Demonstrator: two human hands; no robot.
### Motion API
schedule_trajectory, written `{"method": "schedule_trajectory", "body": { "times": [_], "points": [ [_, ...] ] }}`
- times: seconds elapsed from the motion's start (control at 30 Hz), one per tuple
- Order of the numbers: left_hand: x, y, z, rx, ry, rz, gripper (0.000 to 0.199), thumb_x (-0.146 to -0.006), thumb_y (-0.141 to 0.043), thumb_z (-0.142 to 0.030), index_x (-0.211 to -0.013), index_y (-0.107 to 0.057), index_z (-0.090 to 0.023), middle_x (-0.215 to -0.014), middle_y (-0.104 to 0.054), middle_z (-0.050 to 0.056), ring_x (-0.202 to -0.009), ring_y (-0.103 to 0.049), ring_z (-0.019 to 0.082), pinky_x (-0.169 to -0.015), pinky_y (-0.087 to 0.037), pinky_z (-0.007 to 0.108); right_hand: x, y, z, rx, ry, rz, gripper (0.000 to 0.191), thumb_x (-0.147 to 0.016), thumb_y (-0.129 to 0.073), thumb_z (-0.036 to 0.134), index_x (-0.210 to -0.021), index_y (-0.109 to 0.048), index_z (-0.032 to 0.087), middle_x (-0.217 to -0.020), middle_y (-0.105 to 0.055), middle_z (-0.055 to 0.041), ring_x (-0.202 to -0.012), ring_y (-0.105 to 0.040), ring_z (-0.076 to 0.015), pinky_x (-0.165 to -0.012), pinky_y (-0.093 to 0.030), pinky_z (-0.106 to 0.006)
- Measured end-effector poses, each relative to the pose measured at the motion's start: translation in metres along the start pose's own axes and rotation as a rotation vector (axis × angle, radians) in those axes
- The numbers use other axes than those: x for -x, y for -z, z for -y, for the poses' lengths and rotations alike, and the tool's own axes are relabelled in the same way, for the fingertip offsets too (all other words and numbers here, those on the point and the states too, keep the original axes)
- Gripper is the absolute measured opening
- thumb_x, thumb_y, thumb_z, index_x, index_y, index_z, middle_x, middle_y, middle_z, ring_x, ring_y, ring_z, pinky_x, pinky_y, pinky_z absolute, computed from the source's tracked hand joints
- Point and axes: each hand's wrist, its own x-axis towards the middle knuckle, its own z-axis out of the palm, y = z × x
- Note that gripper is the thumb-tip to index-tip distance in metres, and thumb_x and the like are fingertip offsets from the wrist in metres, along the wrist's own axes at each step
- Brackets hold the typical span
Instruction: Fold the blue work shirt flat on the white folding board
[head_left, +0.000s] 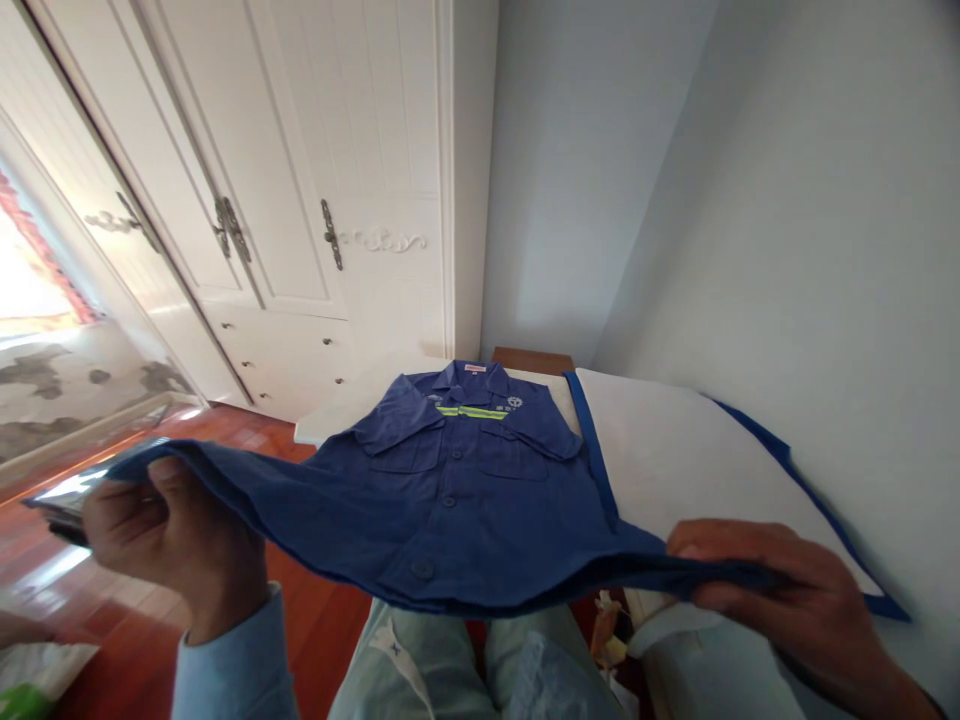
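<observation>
A blue short-sleeved work shirt [480,510] lies front up, its collar at the far end and its hem toward me. It has a yellow reflective stripe, two chest pockets and dark buttons. At the left hem corner, my left hand [169,525] is closed on the cloth, thumb on top. My right hand [780,575] pinches the right hem corner. Between both hands the hem is lifted and sags in the middle. The upper part of the shirt rests on a pale tabletop [319,425].
Right of the shirt lies a large white sheet [675,440] over blue material. A white wardrobe [375,120] stands behind at the left, and a grey wall [825,250] borders the right. Reddish wood floor [315,610] shows below. A white and green package [45,670] lies at lower left.
</observation>
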Motion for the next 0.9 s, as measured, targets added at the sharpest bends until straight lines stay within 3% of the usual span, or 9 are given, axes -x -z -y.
{"method": "schedule_trajectory", "body": {
  "times": [0.2, 0.3, 0.5, 0.6, 0.73, 0.9],
  "points": [
    [-0.014, -0.026, 0.011, 0.114, 0.005, 0.034, 0.034, -0.079, -0.061, -0.045, -0.066, -0.041, -0.021, -0.067, -0.039, -0.002, -0.062, -0.038, 0.012, -0.065, -0.031, 0.031, -0.071, 0.007, 0.001, -0.108, -0.102, -0.110, 0.035, -0.070, -0.081, 0.055, -0.080, -0.076, 0.022, -0.078, -0.072, -0.0063, -0.067, -0.067, -0.0184, -0.059, -0.056, -0.025],
    [-0.012, -0.051, 0.026, 0.142, 0.048, 0.045, 0.030, -0.079, -0.064, -0.043, -0.071, -0.048, -0.019, -0.069, -0.045, -0.002, -0.064, -0.043, 0.012, -0.065, -0.036, 0.029, -0.108, 0.000, -0.018, -0.171, -0.193, -0.117, 0.044, -0.064, -0.083, 0.058, -0.082, -0.075, 0.019, -0.078, -0.071, -0.0061, -0.067, -0.066, -0.0177, -0.058, -0.055, -0.024],
    [0.000, -0.115, 0.051, -0.050, 0.162, 0.137, 0.021, -0.081, -0.066, -0.037, -0.078, -0.061, -0.017, -0.074, -0.057, 0.001, -0.071, -0.053, 0.015, -0.068, -0.043, 0.030, -0.162, -0.016, -0.068, -0.267, -0.314, -0.023, 0.052, -0.065, -0.081, 0.058, -0.094, -0.074, 0.015, -0.087, -0.073, -0.0069, -0.078, -0.066, -0.0181, -0.072, -0.055, -0.027],
    [0.006, -0.154, 0.073, -0.147, 0.188, 0.273, 0.021, -0.083, -0.063, -0.038, -0.083, -0.063, -0.017, -0.078, -0.061, 0.003, -0.074, -0.055, 0.017, -0.073, -0.045, 0.031, -0.185, -0.023, -0.101, -0.249, -0.342, -0.023, 0.055, -0.066, -0.079, 0.060, -0.095, -0.073, 0.014, -0.087, -0.073, -0.0073, -0.077, -0.066, -0.0183, -0.073, -0.054, -0.028],
    [0.013, -0.200, 0.119, -0.367, 0.248, 0.539, 0.028, -0.084, -0.060, -0.042, -0.091, -0.066, -0.016, -0.082, -0.064, 0.004, -0.076, -0.055, 0.017, -0.075, -0.044, 0.031, -0.214, -0.034, -0.149, -0.195, -0.413, 0.007, 0.053, -0.066, -0.076, 0.058, -0.096, -0.073, 0.014, -0.086, -0.072, -0.0071, -0.073, -0.064, -0.0174, -0.064, -0.052, -0.026],
    [0.021, -0.223, 0.175, -0.488, 0.303, 0.929, 0.035, -0.080, -0.060, -0.048, -0.089, -0.068, -0.016, -0.089, -0.068, 0.009, -0.084, -0.060, 0.021, -0.075, -0.044, 0.031, -0.228, -0.058, -0.196, -0.200, -0.623, 0.122, 0.038, -0.069, -0.078, 0.044, -0.092, -0.071, 0.014, -0.077, -0.070, -0.0056, -0.064, -0.061, -0.0144, -0.050, -0.044, -0.020]
  ]
}}
